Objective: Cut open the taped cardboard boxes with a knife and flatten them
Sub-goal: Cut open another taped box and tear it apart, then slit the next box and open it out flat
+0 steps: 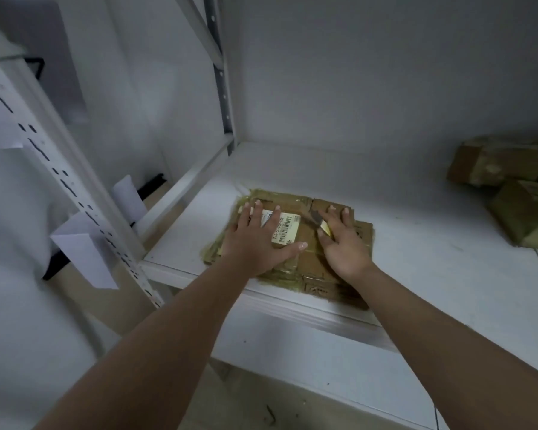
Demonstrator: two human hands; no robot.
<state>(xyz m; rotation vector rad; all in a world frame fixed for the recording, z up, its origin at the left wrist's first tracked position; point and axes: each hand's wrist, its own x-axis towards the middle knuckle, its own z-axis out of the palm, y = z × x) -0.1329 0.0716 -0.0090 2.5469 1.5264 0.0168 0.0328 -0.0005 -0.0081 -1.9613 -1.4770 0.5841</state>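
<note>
Pressing down with both hands, the person holds a flattened brown cardboard box wrapped in yellowish tape (295, 243) against the white shelf board (416, 274) of a metal rack. The left hand (255, 243) lies spread and open, fingers straight, its palm covering part of a white barcode label (285, 228) on the box top. The right hand (342, 240) also lies flat with fingers extended, and under it, trapped between palm and cardboard, sits a small knife with a yellow handle and grey blade (322, 224); its blade points up and left towards the label. Whether the thumb curls round the handle I cannot tell.

Judging from how things lie, this 1 box looks cut and collapsed, lying as a thin layered slab near the front edge of the shelf, and only a last press seems needed. Much remains, though: at the far right of the same shelf at least 2 bulky taped brown cardboard boxes (503, 162) stand uncollapsed, well apart from the hands. Those would still need slitting along the tape and flattening, so the task appears partly done, not near its end.
</note>
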